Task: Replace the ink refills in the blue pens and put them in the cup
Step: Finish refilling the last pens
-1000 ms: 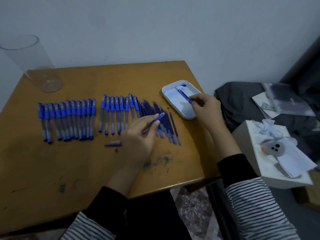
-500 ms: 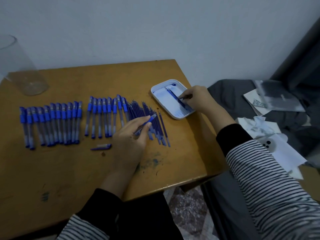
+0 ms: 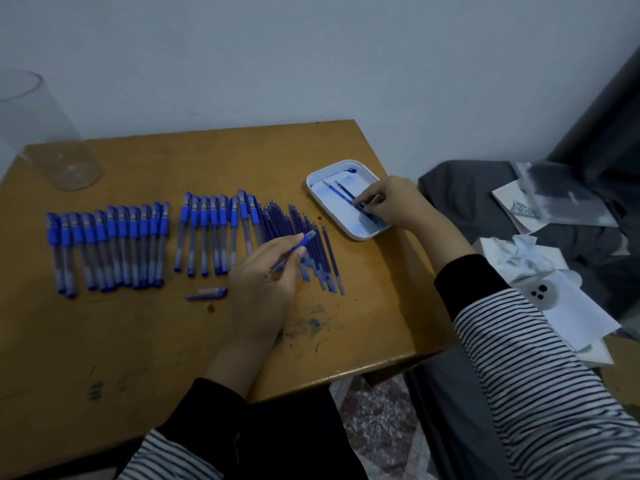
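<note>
**Left hand on a blue pen, right hand at the tray**

We see the left hand [image 3: 263,282] over the middle of the tabletop [image 3: 138,341]. Its thumb and fingers pinch a blue pen [image 3: 302,242], whose pale end points up and to the right above a fan of loose refills [image 3: 322,261]. The right hand [image 3: 391,202] reaches into the white tray [image 3: 329,204] near the tabletop's right edge. Its curled fingertips pinch the near end of a dark refill [image 3: 347,194], which lies in the ink-stained tray beside a second one. The capped pens [image 3: 107,247] lie side by side in two rows left of the loose refills, with a gap between the rows. A loose pen cap [image 3: 207,293] and a small loose piece [image 3: 209,307] lie just in front of them. The clear cup [image 3: 52,147] stands at the far left corner, well apart from both hands.
</note>
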